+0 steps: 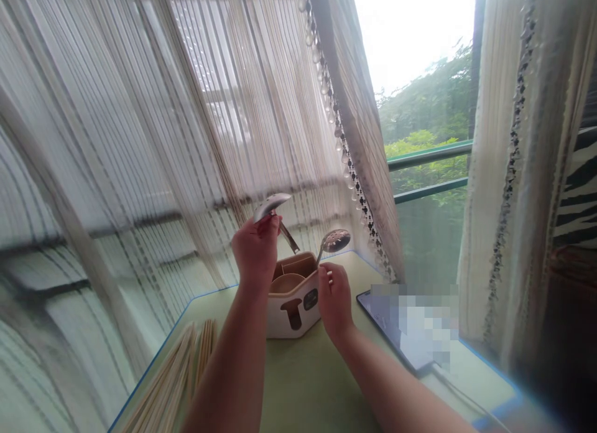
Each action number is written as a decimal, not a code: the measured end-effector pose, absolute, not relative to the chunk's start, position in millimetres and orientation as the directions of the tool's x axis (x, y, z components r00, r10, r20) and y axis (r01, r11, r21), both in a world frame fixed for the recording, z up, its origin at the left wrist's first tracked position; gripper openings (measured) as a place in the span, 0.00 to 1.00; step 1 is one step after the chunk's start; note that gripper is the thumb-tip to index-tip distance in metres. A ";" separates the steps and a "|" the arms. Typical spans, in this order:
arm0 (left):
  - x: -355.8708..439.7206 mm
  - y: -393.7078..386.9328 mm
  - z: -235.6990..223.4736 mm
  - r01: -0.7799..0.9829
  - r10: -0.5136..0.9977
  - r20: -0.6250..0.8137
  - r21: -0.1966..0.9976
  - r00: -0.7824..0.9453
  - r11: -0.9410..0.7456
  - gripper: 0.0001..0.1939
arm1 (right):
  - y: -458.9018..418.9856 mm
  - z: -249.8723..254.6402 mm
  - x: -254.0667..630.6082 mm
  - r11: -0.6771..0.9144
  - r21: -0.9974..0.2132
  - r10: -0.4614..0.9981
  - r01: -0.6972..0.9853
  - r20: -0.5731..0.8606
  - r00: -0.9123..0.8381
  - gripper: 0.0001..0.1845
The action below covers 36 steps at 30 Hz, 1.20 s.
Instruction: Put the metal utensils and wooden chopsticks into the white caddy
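Observation:
My left hand point(255, 249) is raised above a white and brown utensil holder point(295, 299) and is closed round the handle of a metal spoon point(271, 205), whose bowl points up and left. My right hand point(334, 299) rests beside the holder's right side, fingers pinched on the thin handle of a slotted metal spoon point(336, 240) that rises up and to the right. The holder stands on a pale green table point(308, 383) with a blue edge. Its brown inner compartments show from above.
A bundle of wooden chopsticks point(180, 374) lies at the left front of the table. A phone or tablet point(401, 330) with a cable lies to the right. Sheer string curtains hang close behind and left; a window with a green railing is at the right.

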<state>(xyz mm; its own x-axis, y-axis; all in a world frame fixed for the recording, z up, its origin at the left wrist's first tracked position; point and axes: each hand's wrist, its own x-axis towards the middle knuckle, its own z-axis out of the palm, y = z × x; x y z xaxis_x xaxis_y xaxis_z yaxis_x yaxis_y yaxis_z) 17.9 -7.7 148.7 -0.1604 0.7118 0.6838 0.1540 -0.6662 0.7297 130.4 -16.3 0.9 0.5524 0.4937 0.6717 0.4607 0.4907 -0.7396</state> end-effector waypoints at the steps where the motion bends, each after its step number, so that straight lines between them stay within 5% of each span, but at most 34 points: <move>1: 18.5 -9.5 149.8 0.124 0.686 0.699 0.713 -0.203 -0.690 0.14 | -16.9 1.5 130.1 0.495 -0.736 0.495 0.462 0.675 0.547 0.10; 8: 23.0 -8.1 147.3 0.132 0.657 0.728 0.684 -0.199 -0.718 0.13 | -18.5 2.7 129.4 0.497 -0.743 0.501 0.449 0.668 0.551 0.10; 23: 44.1 18.1 112.5 0.704 0.617 0.787 0.421 0.031 -0.572 0.15 | -12.9 -4.2 130.8 0.447 -0.790 0.526 0.420 0.612 0.591 0.11; 29: 46.1 19.1 102.7 0.774 0.641 0.741 0.280 0.201 -0.567 0.17 | -11.7 -5.3 132.1 0.463 -0.769 0.499 0.440 0.637 0.588 0.11; 36: 47.4 24.7 95.2 0.696 0.689 0.631 0.312 0.357 -0.647 0.14 | -7.3 -5.5 135.9 0.420 -0.814 0.516 0.401 0.578 0.632 0.14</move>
